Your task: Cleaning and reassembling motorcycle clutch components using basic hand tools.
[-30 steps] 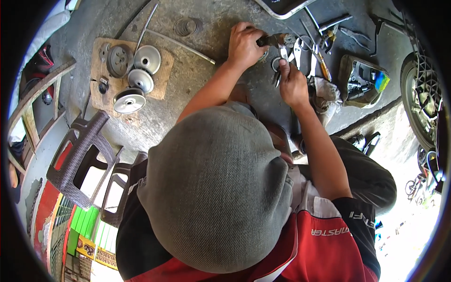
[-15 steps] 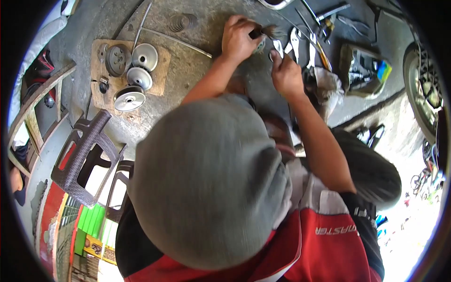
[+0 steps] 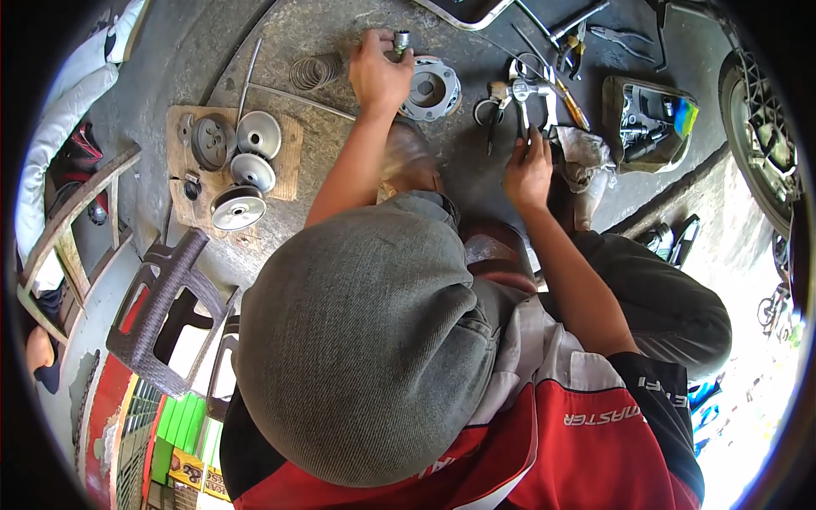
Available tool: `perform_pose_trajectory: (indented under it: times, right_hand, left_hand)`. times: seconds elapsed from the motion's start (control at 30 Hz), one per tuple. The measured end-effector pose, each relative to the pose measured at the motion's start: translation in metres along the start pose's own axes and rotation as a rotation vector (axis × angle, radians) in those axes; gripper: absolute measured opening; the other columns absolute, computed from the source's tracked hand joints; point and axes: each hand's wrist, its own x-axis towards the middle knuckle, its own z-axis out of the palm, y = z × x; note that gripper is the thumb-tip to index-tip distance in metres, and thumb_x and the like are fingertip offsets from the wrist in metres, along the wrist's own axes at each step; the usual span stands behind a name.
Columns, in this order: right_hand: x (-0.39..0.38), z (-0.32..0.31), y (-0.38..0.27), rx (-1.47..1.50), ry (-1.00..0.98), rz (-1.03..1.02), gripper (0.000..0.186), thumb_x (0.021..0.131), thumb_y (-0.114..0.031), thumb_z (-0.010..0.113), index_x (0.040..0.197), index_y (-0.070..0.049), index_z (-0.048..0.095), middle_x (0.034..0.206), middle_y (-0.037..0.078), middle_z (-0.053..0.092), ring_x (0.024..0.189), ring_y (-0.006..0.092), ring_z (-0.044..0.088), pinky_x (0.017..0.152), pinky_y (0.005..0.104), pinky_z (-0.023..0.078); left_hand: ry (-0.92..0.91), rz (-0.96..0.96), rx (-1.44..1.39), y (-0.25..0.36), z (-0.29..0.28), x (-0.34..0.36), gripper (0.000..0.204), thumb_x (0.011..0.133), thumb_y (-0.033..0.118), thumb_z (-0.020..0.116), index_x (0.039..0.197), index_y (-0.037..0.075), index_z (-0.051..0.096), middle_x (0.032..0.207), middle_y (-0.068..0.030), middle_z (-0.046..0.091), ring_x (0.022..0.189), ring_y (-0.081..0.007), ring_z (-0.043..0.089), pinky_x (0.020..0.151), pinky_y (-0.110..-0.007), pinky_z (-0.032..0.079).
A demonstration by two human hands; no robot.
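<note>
Rn, L hand point(image 3: 380, 76) is up top, mid-left of the work spot, thumb & fingers narrow around a small metal socket point(image 3: 402, 40), shiny end up. Just R of that hand, a round metal plate point(image 3: 442, 100) w/ a hole in its middle lies flat on the floor point(image 3: 493, 178).

R hand point(image 3: 529, 174) is lower & well apart, thumb & fingertips close together at the near end of a shiny metal tool point(image 3: 521, 89) w/ several arms; can't tell if it's gripped or only touched. A small ring point(image 3: 478, 111) is just L of the tool; a screwdriver point(image 3: 576, 110) w/ yellowish handle is R of it. Pale rag point(image 3: 584, 153) sits near the R hand, then an open tray point(image 3: 609, 110) of metal bits. Pliers point(image 3: 622, 38) lie above the tray; a spoked wheel point(image 3: 733, 127) stands far R.

L of the L hand: coil spring point(image 3: 314, 73) on the floor, plus a thin rod point(image 3: 302, 100) running to the forearm. Further L, a wooden board point(image 3: 291, 157) carries a dark drum point(image 3: 212, 143) & silver discs point(image 3: 259, 134). Brown plastic chair point(image 3: 161, 306) is below the board. Grey cap point(image 3: 365, 348) fills the lower middle.
</note>
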Motion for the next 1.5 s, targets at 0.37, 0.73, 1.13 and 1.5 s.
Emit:
perform_pose_trajectory:
  times: [0.37,0.73,1.13,1.5]
  right_hand:
    - [0.027,0.020,-0.058,0.217,-0.252,-0.051,0.045,0.094,-0.032,0.068,0.123,0.002,0.059,0.110,0.029,0.068,0.106,0.0479,0.065,0.092,0.0529,0.052]
    - [0.079,0.021,-0.094,0.159,-0.511,0.149,0.056,0.082,-0.037,0.080,0.115,0.004,0.062,0.108,0.031,0.071,0.104,0.0466,0.069,0.091,0.0498,0.057]
    - [0.116,-0.100,0.065,0.146,0.273,0.339,0.022,0.095,-0.026,0.066,0.098,-0.007,0.077,0.089,0.018,0.076,0.083,0.0353,0.075,0.076,0.0441,0.059]
    - [0.185,-0.144,0.216,-0.278,0.072,0.245,0.029,0.092,-0.038,0.063,0.112,-0.022,0.078,0.107,0.019,0.074,0.103,0.0402,0.070,0.092,0.0487,0.056]
  left_hand:
    - [-0.360,0.295,0.342,0.008,-0.012,-0.015,0.038,0.077,0.023,0.083,0.112,0.012,0.071,0.118,-0.0095,0.066,0.112,-0.0345,0.062,0.094,-0.047,0.051]
    - [-0.586,0.219,0.071,0.013,-0.031,0.005,0.041,0.081,0.020,0.080,0.117,0.005,0.067,0.117,-0.0144,0.066,0.107,-0.0312,0.067,0.091,-0.041,0.054]
    - [-0.760,-0.676,-0.602,0.034,-0.040,-0.041,0.044,0.094,0.037,0.075,0.114,-0.001,0.068,0.105,-0.0070,0.070,0.096,-0.0155,0.064,0.086,-0.029,0.049]
    - [-0.739,-0.540,-0.523,0.022,-0.022,-0.042,0.053,0.095,0.036,0.075,0.127,-0.005,0.064,0.116,-0.0114,0.069,0.106,-0.0181,0.063,0.095,-0.031,0.048]
